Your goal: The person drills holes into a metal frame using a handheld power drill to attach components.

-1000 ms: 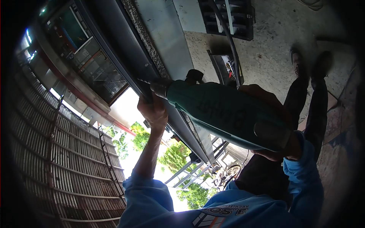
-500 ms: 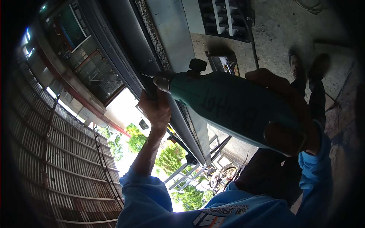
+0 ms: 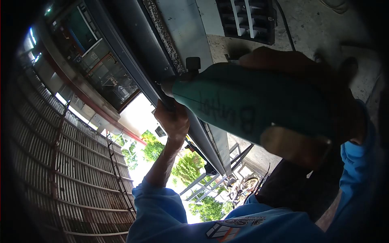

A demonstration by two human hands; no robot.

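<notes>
A green power drill (image 3: 227,99) with handwritten dark lettering spans the middle of the view. My right hand (image 3: 320,77) is wrapped around its rear body, fingers over the top side and thumb on the near side; much of this hand lies in shadow. The drill's chuck end sits close against a long dark metal bar (image 3: 148,44), and little of the bit shows. Just below the chuck, my left hand (image 3: 173,121) is closed around the edge of the same bar. A black knob-like part (image 3: 193,63) sticks up from the drill near its front.
A dark rack with pale slats (image 3: 247,20) stands on the concrete floor (image 3: 304,20), with a black cable (image 3: 286,24) beside it. Corrugated metal sheeting (image 3: 32,162) fills the left. Metal frames (image 3: 198,186) and greenery lie beyond the bar.
The drill's front has come closer to the bar, and less of the bit is visible. My right hand has moved up with the drill. My left hand keeps its grip on the bar.
</notes>
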